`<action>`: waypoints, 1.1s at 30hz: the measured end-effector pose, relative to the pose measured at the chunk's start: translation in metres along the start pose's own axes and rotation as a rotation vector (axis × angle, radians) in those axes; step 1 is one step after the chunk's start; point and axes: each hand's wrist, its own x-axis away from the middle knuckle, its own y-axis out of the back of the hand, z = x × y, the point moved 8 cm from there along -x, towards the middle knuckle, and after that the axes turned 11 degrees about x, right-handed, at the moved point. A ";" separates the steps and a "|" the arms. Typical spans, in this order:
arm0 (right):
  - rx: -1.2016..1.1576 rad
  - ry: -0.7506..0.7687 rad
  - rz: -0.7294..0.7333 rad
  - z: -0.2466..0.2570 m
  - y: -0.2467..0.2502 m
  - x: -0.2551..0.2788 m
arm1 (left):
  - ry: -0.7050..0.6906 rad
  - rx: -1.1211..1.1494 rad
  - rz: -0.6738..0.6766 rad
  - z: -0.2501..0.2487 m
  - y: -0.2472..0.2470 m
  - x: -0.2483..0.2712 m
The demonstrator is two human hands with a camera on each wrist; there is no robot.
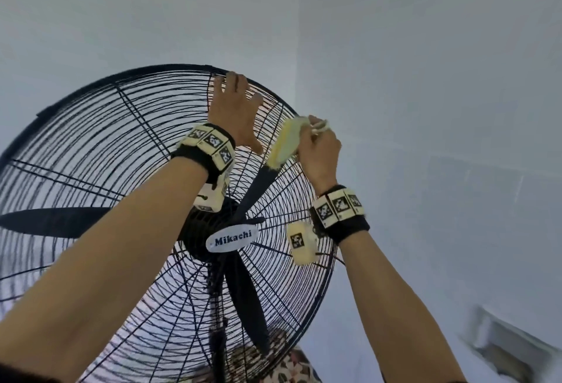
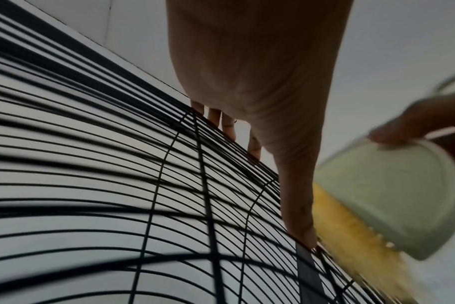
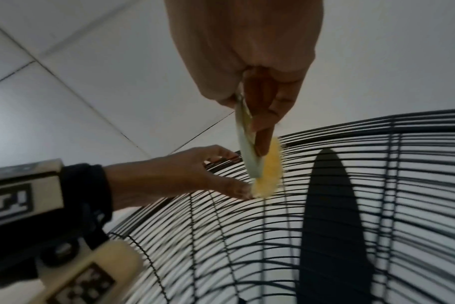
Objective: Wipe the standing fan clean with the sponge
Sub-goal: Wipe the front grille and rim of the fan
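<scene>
So this is a big black standing fan [image 1: 170, 200] with a "Mikachi" badge [image 1: 232, 241] on the hub, filling the left and middle of the head view, seen from below against pale walls. The left hand [image 1: 235, 112] is up at the top of the wire guard [image 1: 100, 145], upper middle of the frame, fingers [image 2: 227, 123] hooked over the rim while the thumb [image 2: 298, 197] stretches down along the front wires, so it's basically gripping the guard's edge. Right beside it, a bit lower and to the right, the right hand [image 1: 319, 147] is pinching the sponge [image 1: 286, 142], which is yellow on the scrubbing side and pale green on the back. In the right wrist view you can see fingers [image 3: 262, 115] lying along the green backing with the yellow face [image 3: 269, 172] turned toward the guard wires near the upper right rim, just about touching the left thumb tip. Looks like it's on the wires, but the blur makes exact contact hard to call. One dark blade [image 3: 327, 205] shows behind the guard just below the sponge, two more in the head view. Both wrists have black bands with tan marker blocks [image 1: 213, 147]. At the lower edge of the head view there's a bit of floral fabric [image 1: 292, 367], and something pale and blurred in the lower right corner.
</scene>
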 end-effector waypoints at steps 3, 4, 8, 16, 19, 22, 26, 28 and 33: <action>0.183 -0.119 -0.050 -0.025 0.011 0.008 | 0.011 0.039 -0.002 0.001 0.001 0.000; 0.239 -0.107 -0.032 -0.023 0.009 0.010 | 0.011 0.044 -0.004 0.001 0.002 0.000; 0.155 0.129 0.026 0.013 -0.009 0.009 | 0.016 0.043 -0.029 0.000 0.003 0.003; 0.323 -0.208 -0.006 -0.044 0.014 -0.004 | 0.036 0.040 0.006 -0.002 0.006 0.005; 0.365 -0.090 0.043 -0.021 0.003 -0.005 | 0.031 0.026 0.010 -0.004 0.005 0.003; 0.119 0.093 0.050 0.014 -0.007 -0.016 | 0.038 0.025 0.003 -0.002 0.004 0.002; 0.143 -0.031 0.022 -0.005 0.001 -0.031 | 0.030 0.037 -0.013 -0.002 0.004 0.005; 0.272 -0.184 -0.037 -0.030 0.012 -0.028 | 0.024 0.047 -0.014 -0.004 0.003 0.005; 0.302 0.038 0.015 0.002 -0.006 -0.025 | 0.030 0.029 -0.022 -0.007 0.000 0.002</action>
